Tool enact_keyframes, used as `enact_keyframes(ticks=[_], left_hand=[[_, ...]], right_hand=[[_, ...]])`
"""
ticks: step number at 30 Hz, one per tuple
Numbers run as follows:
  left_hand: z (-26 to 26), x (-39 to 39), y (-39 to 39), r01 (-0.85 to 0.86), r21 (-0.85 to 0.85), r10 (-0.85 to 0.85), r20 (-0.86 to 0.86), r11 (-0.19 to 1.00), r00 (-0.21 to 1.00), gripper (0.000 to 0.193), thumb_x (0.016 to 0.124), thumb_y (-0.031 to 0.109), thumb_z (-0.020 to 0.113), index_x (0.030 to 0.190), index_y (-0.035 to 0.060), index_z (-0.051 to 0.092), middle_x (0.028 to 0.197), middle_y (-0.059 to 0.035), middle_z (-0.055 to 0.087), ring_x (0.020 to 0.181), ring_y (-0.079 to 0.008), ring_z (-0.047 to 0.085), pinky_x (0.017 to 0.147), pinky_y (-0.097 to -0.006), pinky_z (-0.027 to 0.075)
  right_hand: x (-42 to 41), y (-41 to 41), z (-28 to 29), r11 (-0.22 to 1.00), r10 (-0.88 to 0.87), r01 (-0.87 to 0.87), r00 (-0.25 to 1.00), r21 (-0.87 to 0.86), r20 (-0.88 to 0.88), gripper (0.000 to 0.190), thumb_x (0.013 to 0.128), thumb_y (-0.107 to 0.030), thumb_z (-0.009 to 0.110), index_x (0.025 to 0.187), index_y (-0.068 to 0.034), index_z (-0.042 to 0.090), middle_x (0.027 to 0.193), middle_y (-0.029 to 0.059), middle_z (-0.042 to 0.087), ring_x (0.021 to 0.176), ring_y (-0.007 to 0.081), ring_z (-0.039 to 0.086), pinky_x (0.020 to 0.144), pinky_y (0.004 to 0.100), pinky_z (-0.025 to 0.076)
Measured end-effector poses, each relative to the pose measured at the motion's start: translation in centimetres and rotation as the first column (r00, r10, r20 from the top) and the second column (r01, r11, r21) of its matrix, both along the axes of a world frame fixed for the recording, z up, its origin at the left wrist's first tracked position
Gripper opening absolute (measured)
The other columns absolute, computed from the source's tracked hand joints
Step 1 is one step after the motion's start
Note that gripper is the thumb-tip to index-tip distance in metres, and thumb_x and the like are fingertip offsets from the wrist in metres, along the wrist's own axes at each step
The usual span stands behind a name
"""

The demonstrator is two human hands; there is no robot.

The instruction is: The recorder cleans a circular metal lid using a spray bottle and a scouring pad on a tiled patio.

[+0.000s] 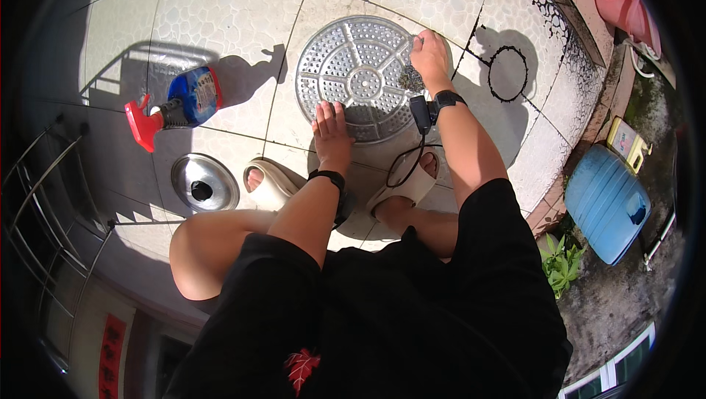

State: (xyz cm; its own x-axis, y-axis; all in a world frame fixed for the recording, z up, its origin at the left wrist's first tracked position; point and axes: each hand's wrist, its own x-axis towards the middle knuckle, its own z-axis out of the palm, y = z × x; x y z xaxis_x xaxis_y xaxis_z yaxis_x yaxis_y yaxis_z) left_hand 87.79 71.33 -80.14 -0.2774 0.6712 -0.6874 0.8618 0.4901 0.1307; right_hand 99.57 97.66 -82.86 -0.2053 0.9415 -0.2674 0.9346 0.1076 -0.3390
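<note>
A round perforated metal steamer plate [365, 83] lies flat on the tiled floor before me. My left hand [332, 133] rests on its near left rim, fingers spread and pointing away from me. At the plate's right edge, my right hand [431, 60] is closed on a dark, curly scouring pad [410, 78], which looks like steel wool. The pad touches the ribbed, studded surface, and part of it is hidden under the hand. Shadow from my arms covers the plate's near part.
To the left lie a blue spray bottle [194, 95] with a red trigger head and a metal pot lid [205, 181] with a black knob. A metal rack [52, 233] stands farther left. Beyond a ledge on the right are a blue plastic container [606, 203] and a yellow jug [627, 142].
</note>
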Motion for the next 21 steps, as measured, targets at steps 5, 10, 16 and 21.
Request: enact_keyframes(ticks=[5,10,16,21], left_hand=[[1.2,-0.8,-1.4,-0.140,0.300,0.096,0.156,0.944,0.983,0.095,0.078,0.027,0.076,0.149,0.0062,0.016,0.153,-0.0213,0.019,0.143,-0.0376,0.017,0.115,-0.0461,0.023],[-1.4,-0.4,-2.9,-0.835,0.344,0.816,0.247,0.430,0.523,0.055,0.083,0.021,0.066,0.126,-0.0020,0.040,0.126,-0.0231,0.045,0.118,-0.0356,0.047,0.100,-0.0452,0.039],[-2.3,-1.6,2.8,-0.965,-0.007,0.857,0.459,-0.261,-0.235,0.036,0.084,0.019,0.057,0.111,-0.0027,0.048,0.106,-0.0221,0.055,0.097,-0.0349,0.056,0.087,-0.0439,0.043],[-0.7,-3.1,4.6,-0.632,0.585,0.639,0.237,0.508,0.732,0.051,0.072,0.012,0.064,0.119,-0.0017,0.048,0.119,-0.0196,0.051,0.112,-0.0367,0.047,0.100,-0.0468,0.035]], right_hand=[[1.4,0.1,0.4,0.996,0.068,-0.072,0.995,-0.049,-0.069,0.019,0.088,-0.023,0.063,0.098,-0.007,0.063,0.103,0.0133,0.063,0.104,0.0323,0.057,0.089,0.0415,0.046],[3.2,-1.0,1.5,0.971,-0.141,0.101,0.974,-0.219,-0.176,0.020,0.090,-0.024,0.062,0.103,-0.009,0.063,0.105,0.0161,0.065,0.101,0.0354,0.060,0.087,0.0411,0.047],[3.7,-3.1,0.0,0.946,-0.266,0.219,0.946,-0.239,-0.187,0.025,0.093,-0.030,0.060,0.106,-0.009,0.060,0.098,0.0131,0.067,0.093,0.0297,0.064,0.082,0.0384,0.048],[2.0,0.0,1.4,0.969,-0.215,0.178,0.950,-0.174,-0.224,0.027,0.092,-0.031,0.060,0.108,-0.009,0.060,0.102,0.0149,0.067,0.097,0.0306,0.063,0.085,0.0374,0.047]])
